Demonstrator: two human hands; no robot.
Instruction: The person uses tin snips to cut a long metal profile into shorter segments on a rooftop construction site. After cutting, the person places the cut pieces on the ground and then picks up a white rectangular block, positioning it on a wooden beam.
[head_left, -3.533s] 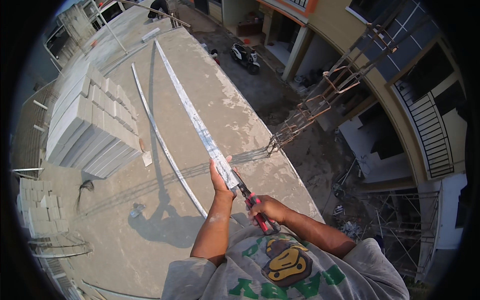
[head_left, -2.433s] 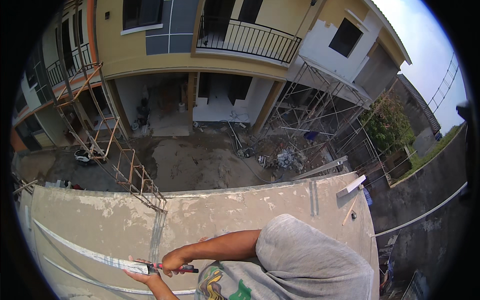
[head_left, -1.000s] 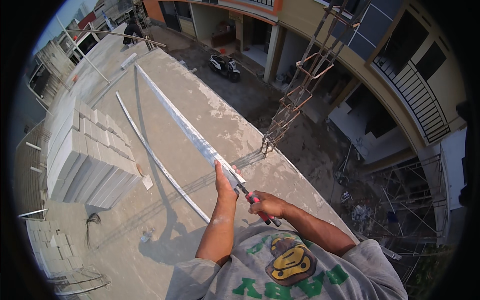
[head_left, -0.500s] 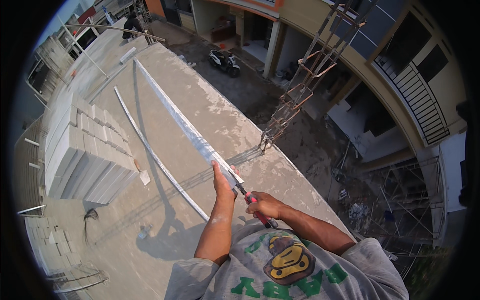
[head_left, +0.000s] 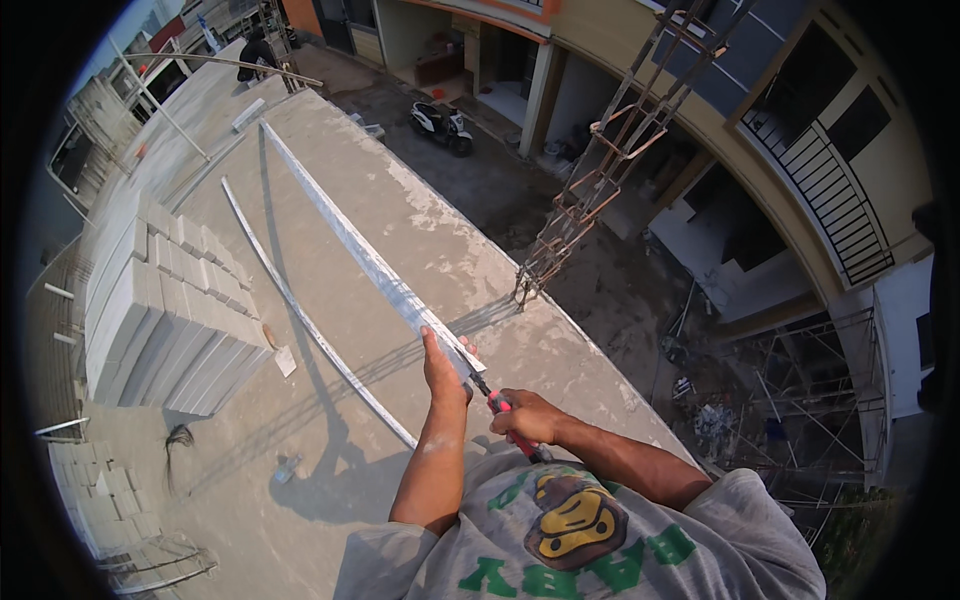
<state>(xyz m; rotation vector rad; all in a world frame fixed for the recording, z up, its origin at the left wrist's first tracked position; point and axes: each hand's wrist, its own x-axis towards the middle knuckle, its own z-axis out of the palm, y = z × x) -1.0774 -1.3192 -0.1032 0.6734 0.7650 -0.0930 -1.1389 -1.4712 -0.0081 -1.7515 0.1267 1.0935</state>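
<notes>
My left hand (head_left: 445, 365) is wrapped around the near end of a long, pale metal profile (head_left: 350, 245), thumb along its side. The profile stretches away to the far left over the concrete slab. My right hand (head_left: 531, 416) grips the red-and-black handles of a pair of tin snips (head_left: 499, 402). The dark jaws of the snips meet the profile's near end, just beside my left hand. How far the jaws reach into the metal is too small to tell. A second thin, pale strip (head_left: 290, 295) lies on the slab to the left.
A stack of light blocks (head_left: 175, 310) stands at left, with more blocks (head_left: 105, 490) nearer. The slab's edge (head_left: 560, 325) drops to a lower yard with a parked scooter (head_left: 441, 127). A rebar column cage (head_left: 585, 180) rises at that edge. Someone (head_left: 258, 55) is far off.
The handles of the snips have come closer together as my right hand squeezed. My left hand keeps its hold on the profile. The view has shifted slightly.
</notes>
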